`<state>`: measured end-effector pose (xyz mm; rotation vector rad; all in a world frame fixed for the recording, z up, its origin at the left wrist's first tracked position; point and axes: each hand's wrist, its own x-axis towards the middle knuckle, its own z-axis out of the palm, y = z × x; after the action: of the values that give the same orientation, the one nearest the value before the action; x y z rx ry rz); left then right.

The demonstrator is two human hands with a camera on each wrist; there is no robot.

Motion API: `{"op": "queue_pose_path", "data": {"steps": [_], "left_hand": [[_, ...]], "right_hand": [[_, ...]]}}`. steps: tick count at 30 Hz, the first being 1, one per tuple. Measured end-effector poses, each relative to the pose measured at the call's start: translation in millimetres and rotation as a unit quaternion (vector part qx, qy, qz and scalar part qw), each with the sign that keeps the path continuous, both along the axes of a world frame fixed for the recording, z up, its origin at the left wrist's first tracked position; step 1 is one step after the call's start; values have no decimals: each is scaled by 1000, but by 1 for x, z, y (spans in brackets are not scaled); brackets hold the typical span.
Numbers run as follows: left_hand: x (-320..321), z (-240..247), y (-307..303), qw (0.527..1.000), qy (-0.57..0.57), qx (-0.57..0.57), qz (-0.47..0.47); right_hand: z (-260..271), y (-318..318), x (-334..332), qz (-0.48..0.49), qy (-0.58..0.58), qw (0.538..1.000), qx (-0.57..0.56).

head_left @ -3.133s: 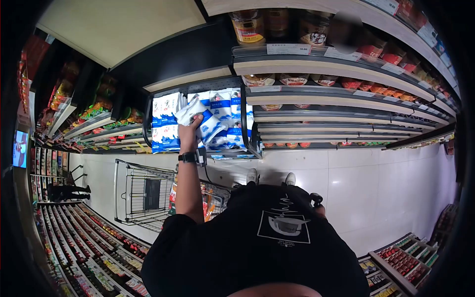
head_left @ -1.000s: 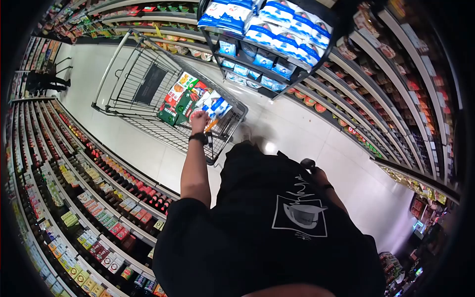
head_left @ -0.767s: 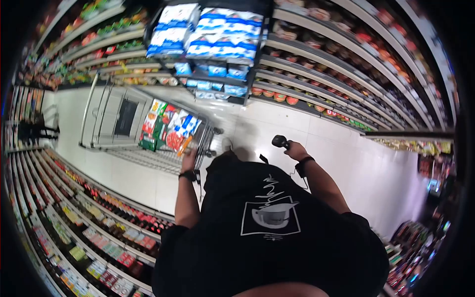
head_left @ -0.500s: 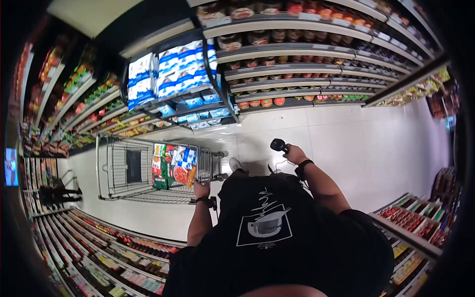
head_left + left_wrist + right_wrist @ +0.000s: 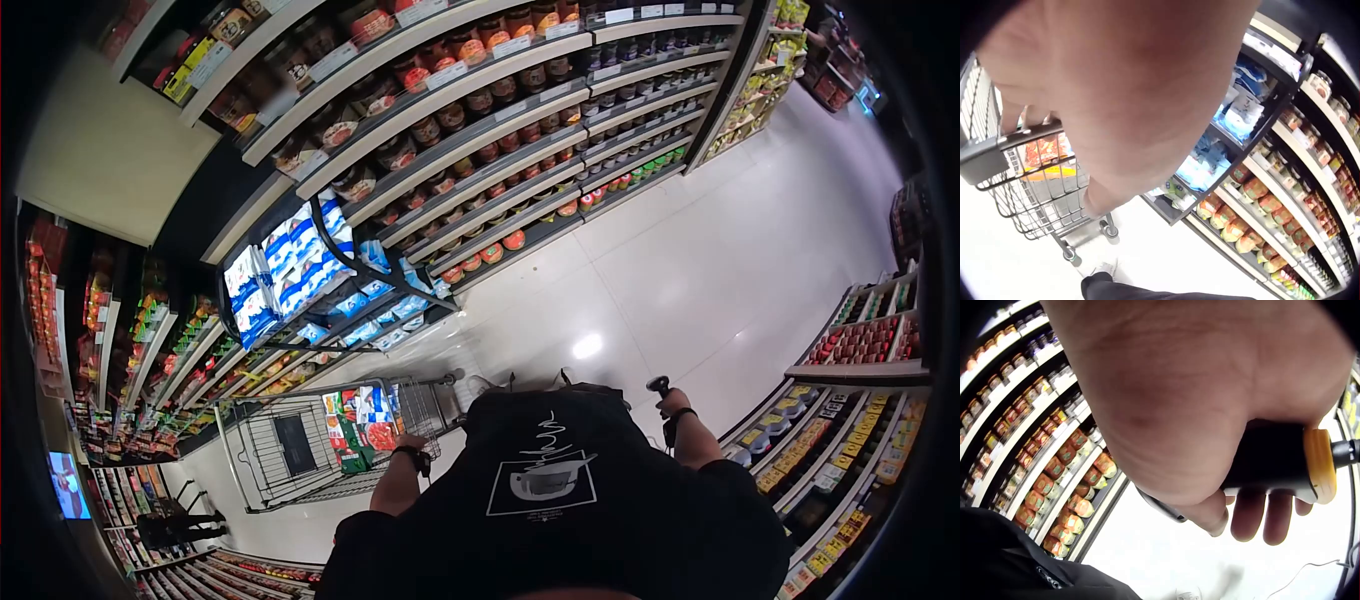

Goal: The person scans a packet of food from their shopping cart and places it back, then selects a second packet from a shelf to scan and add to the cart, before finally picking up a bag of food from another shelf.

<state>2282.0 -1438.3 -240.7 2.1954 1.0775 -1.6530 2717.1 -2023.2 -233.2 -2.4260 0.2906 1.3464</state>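
My left hand (image 5: 410, 442) is at the near end of the shopping cart (image 5: 238, 470). In the left wrist view its fingers curl over the dark cart bar (image 5: 1038, 132), while the palm and wrist fill much of the picture. Inside the cart lie a white-and-blue bag (image 5: 373, 403), a green package (image 5: 353, 461) and a red package (image 5: 381, 436). My right hand (image 5: 677, 402), out on the other side of my body, grips a black handheld device (image 5: 1272, 456). An orange-yellow ring (image 5: 1320, 465) circles one end of this device, and the palm hides part of it.
A display rack (image 5: 352, 262) of white-and-blue bags stands beyond the cart. Shelves of jars (image 5: 430, 130) run along that side, and more shelves (image 5: 830, 450) stand at the right. Pale floor (image 5: 640, 290) lies between. A dark figure (image 5: 180, 528) is far off at the left.
The white-and-blue bag my left hand held at the rack is now in the cart, and that hand has moved to the cart's end. My right hand has come forward; the head view has turned.
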Motion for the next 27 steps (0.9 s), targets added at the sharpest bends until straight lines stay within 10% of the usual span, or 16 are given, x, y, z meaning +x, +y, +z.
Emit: {"op": "queue_pose_path", "data": {"steps": [4, 7, 9, 14, 19, 27], "left_hand": [[35, 35, -3, 941, -18, -48, 334], [48, 20, 5, 985, 100, -137, 11], [61, 26, 5, 988, 91, -121, 26], [78, 36, 4, 992, 66, -104, 38], [84, 23, 12, 993, 50, -95, 45], [130, 4, 11, 995, 25, -81, 54]], "right_hand": [[-3, -23, -39, -83, 11, 996, 21], [0, -10, -69, -134, 18, 990, 43], [38, 14, -77, -105, 2, 993, 45], [-56, -18, -94, -64, -11, 996, 54], [50, 10, -35, -148, -3, 987, 58], [38, -2, 65, -196, -23, 980, 33]]}}
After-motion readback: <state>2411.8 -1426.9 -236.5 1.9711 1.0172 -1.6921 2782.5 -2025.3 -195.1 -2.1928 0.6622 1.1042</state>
